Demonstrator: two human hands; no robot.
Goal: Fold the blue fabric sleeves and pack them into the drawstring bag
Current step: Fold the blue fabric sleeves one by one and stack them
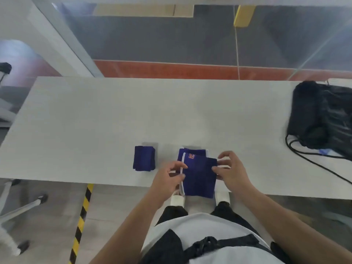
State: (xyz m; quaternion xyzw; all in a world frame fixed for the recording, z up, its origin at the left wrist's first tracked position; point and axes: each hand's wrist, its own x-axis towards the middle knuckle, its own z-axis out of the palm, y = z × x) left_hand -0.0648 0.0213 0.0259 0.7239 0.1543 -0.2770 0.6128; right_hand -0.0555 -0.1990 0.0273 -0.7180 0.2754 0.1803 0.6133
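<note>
A blue fabric sleeve (199,178) with a white hem and an orange logo hangs over the white table's (114,115) near edge. My left hand (169,178) pinches its white-edged left side. My right hand (231,170) grips its right edge. Another blue sleeve (193,152) lies partly under it, farther back. A folded blue sleeve (144,158) rests flat on the table to the left. The black drawstring bag (322,119) lies crumpled at the far right, its cords (312,161) trailing toward the near edge.
Below the near edge are my white shoes (222,197) and a yellow-black floor stripe (82,220). A chair base (19,208) stands at the lower left. A glass partition runs beyond the table's far edge.
</note>
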